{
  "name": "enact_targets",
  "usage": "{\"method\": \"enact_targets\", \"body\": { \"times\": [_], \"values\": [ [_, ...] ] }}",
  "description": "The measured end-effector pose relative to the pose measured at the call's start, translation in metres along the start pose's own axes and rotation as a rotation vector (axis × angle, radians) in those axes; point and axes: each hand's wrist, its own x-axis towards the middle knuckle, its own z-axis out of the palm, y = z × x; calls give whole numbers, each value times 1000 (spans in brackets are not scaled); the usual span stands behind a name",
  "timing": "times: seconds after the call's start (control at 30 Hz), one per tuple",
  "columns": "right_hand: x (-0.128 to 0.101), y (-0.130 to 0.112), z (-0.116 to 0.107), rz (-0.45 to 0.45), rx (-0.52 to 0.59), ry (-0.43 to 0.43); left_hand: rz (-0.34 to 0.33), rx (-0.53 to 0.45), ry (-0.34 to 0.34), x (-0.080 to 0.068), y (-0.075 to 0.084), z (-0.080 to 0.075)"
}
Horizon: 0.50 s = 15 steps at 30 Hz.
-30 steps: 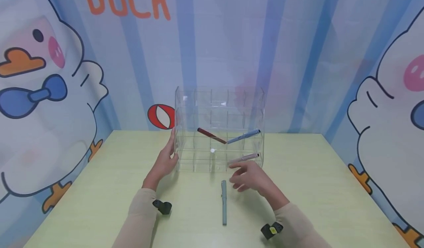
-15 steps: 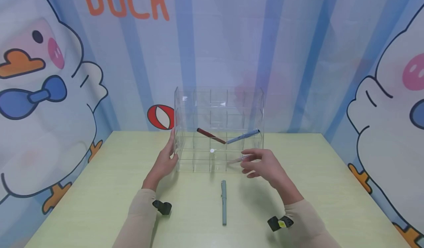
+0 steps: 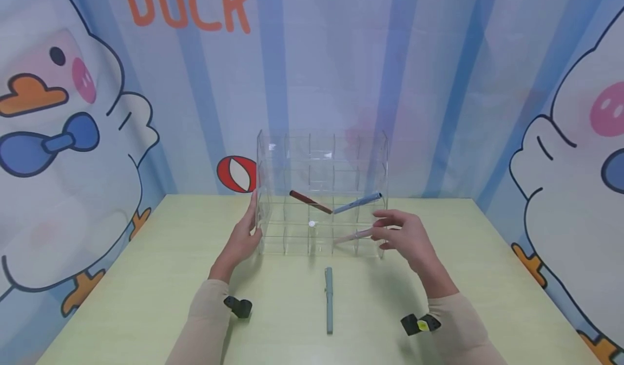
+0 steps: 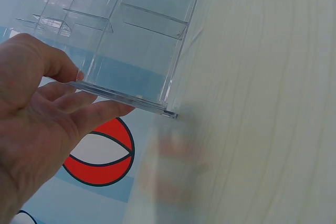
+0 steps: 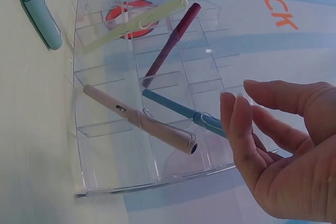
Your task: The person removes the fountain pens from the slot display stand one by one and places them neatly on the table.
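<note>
A clear acrylic rack [image 3: 322, 178] with rows of compartments stands upright on the table. My left hand [image 3: 244, 238] grips its left side panel, thumb on one face and fingers on the other, as the left wrist view shows. Beside the rack's lower right, my right hand [image 3: 404, 238] holds nothing, thumb and fingers apart. Slanted across the compartments are a dark red pen [image 3: 310, 202], a blue pen [image 3: 358, 202], a pale pink pen [image 5: 140, 120] and a pale yellow-green pen [image 5: 137, 23], the last hard to discern in the head view. A grey-green pen [image 3: 329, 300] lies on the table before the rack.
The pale table [image 3: 161, 300] runs back to a striped blue curtain [image 3: 322, 56] printed with ducks and a red-and-white ball [image 3: 237, 174]. A small black camera sits on each wrist.
My right hand has moved right and slightly up, from the pale pink pen's lower end to its upper end at the rack's right side. My left hand keeps its grip.
</note>
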Motion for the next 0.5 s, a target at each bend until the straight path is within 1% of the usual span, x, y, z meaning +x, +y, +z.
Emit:
{"method": "enact_targets", "body": {
  "times": [0.13,0.23,0.33,0.5],
  "values": [
    [1,2,-1,-8,7,35,-10,4,-3,-1,0,0],
    [3,5,0,-21,31,83,-27,14,-4,-2,1,0],
    [6,7,1,-49,76,150,-36,19,-5,-2,0,0],
    [14,9,4,-117,169,282,-26,7,-4,-1,0,1]
  ]
}}
